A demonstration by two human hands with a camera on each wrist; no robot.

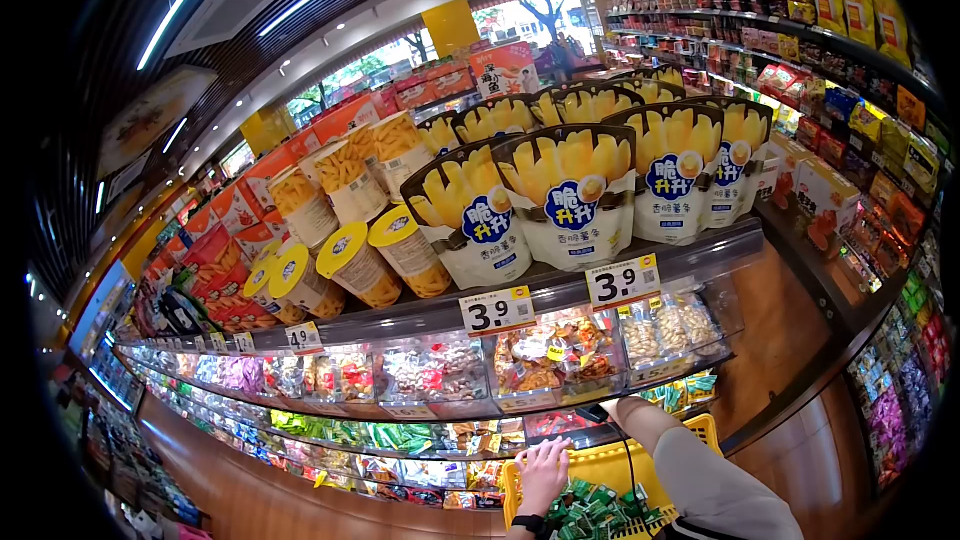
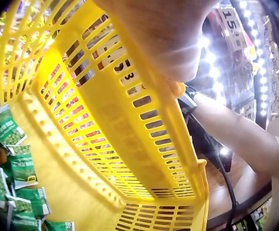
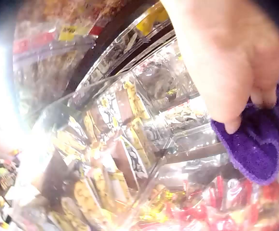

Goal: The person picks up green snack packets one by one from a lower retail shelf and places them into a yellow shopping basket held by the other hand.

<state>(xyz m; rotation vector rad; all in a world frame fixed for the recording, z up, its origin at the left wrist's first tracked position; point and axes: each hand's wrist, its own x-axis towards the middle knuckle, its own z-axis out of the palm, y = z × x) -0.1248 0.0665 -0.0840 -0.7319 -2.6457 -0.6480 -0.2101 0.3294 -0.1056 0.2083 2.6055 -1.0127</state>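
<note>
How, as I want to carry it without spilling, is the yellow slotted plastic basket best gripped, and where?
I'd probably take the yellow slotted plastic basket by the rims of its left and right walls, coming from above. Its upright sides leave those edges raised around an open top, with small green printed packets lying inside below them; the tiered display shelves crowd its far side.

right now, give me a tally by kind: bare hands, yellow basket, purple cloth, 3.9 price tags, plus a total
Hands: 2, left hand and right hand
Yellow basket: 1
Purple cloth: 1
3.9 price tags: 2
Total: 6
</note>
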